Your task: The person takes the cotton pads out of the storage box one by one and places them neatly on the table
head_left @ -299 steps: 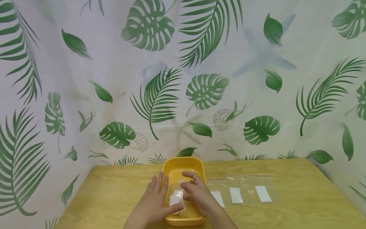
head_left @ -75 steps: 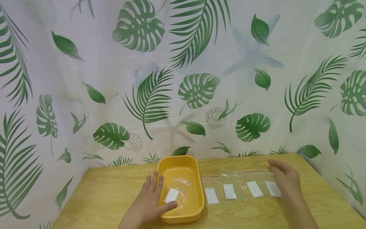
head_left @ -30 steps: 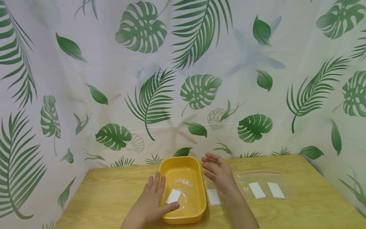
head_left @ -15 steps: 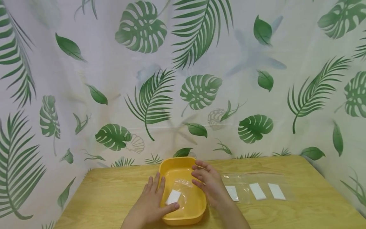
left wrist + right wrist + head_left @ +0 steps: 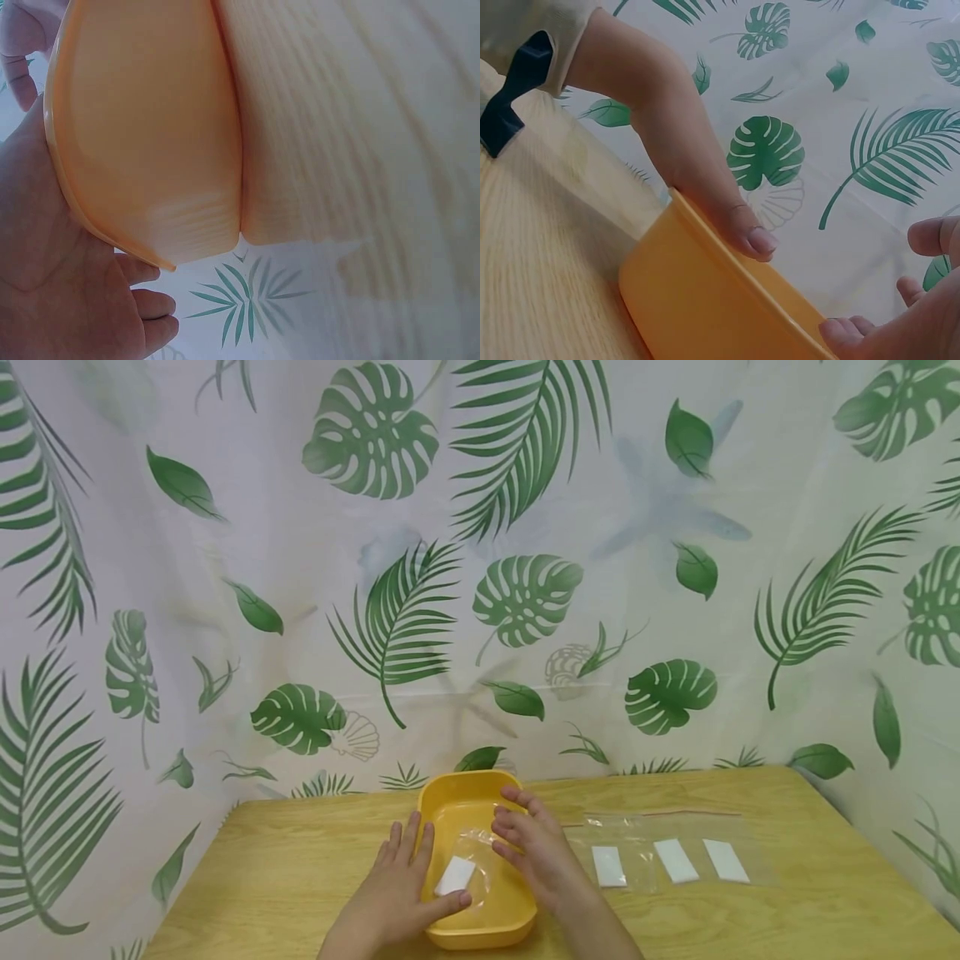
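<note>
My left hand [image 5: 397, 889] rests on the left rim of the yellow plastic tray [image 5: 480, 937], its fingers straight and spread, the thumb over the inside. In the left wrist view, the palm lies against the rim. Inside the tray lies a clear zip-lock bag [image 5: 469, 865] with a white rectangular piece in it. Over the tray's right side hovers my right hand [image 5: 536, 856], fingers loosely bent, nothing visible in them. Right of the tray, clear bags with white pieces overlap in a row: one bag [image 5: 609, 867], another [image 5: 676, 861] and a third [image 5: 725, 861]. The right hand hides the row's left end.
A light wood-grain table [image 5: 285, 877] carries everything. Behind it hangs a pale curtain [image 5: 480, 693] printed with green leaves. In the right wrist view, a dark strap [image 5: 514, 94] hangs at the left arm's sleeve.
One more bagged white piece lies at the row's right end than ten seconds ago. My right hand has moved left from there to over the tray. The left hand stays on the rim.
</note>
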Action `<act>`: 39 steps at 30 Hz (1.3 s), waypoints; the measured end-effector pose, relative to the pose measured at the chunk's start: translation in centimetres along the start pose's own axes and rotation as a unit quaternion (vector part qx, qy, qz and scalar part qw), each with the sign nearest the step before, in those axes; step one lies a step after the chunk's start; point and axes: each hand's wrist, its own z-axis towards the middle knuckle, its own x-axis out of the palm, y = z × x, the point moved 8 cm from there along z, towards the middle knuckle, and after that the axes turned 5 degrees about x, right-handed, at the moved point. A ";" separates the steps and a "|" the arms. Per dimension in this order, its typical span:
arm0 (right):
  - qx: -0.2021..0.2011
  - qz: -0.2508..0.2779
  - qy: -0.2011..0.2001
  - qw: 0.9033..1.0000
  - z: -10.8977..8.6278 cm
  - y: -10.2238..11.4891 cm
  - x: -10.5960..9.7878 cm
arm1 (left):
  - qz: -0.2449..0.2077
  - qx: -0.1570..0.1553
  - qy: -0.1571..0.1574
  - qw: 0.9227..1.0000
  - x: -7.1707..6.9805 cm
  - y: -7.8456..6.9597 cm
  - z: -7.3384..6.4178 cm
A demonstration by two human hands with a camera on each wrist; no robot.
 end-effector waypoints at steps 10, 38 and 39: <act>0.016 0.000 0.018 1.000 -0.2 -0.9 1.0 | 0.000 0.002 -0.003 1.000 0.0 0.1 0.0; 0.062 0.002 0.020 0.998 0.2 -3.3 2.0 | -0.003 -0.001 0.000 1.000 0.1 0.2 0.0; 0.064 0.001 0.025 0.998 0.2 -3.4 2.1 | -0.004 0.000 0.000 1.000 0.1 0.2 0.0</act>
